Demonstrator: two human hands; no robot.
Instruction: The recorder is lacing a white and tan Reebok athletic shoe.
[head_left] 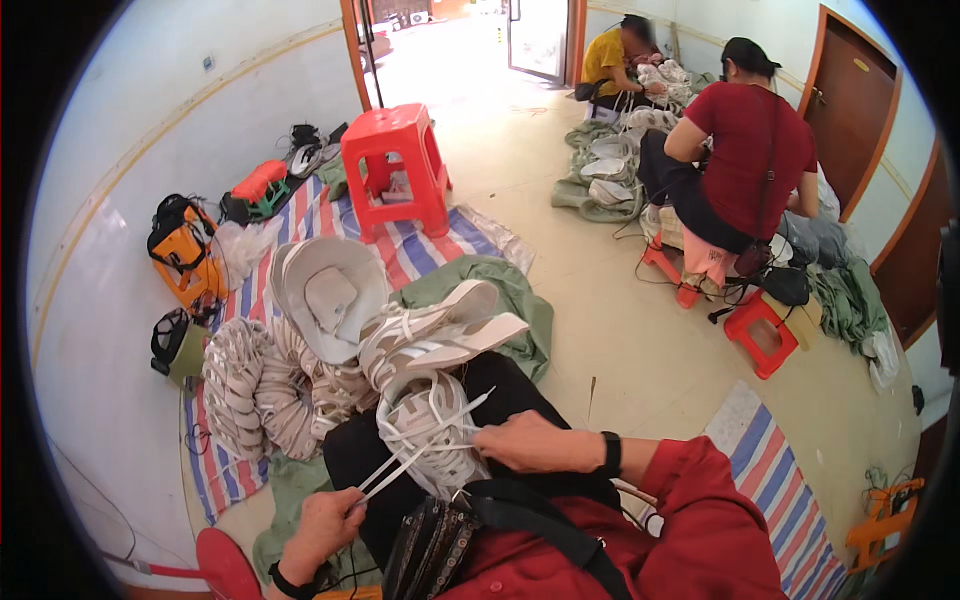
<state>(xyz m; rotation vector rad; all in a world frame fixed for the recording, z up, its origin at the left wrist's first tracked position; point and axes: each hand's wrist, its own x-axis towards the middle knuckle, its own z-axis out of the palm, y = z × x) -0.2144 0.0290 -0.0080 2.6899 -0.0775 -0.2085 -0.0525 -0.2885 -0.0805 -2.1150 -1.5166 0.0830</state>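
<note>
A white and beige shoe upper [425, 415] rests on my lap over my dark trousers, its white shoelace [397, 474] running across the front. My left hand [325, 525], at the lower left, is closed on lace strands pulled taut toward it. At the right side of the shoe, my right hand [525, 442] is closed, pinching a lace; its fingertips are partly hidden. A loose lace end sticks up to the right above the shoe. Directly beyond it, more shoe uppers [440, 335] are piled, some with flat pale soles facing up.
Rows of bundled shoe uppers [235, 390] lie on a striped sheet [300, 215] to my left. A red stool [390, 165] stands ahead. Two people work at the right: one in a dark red shirt [750, 150], another in yellow [605, 60]. A small red stool [760, 335] sits behind the nearer person.
</note>
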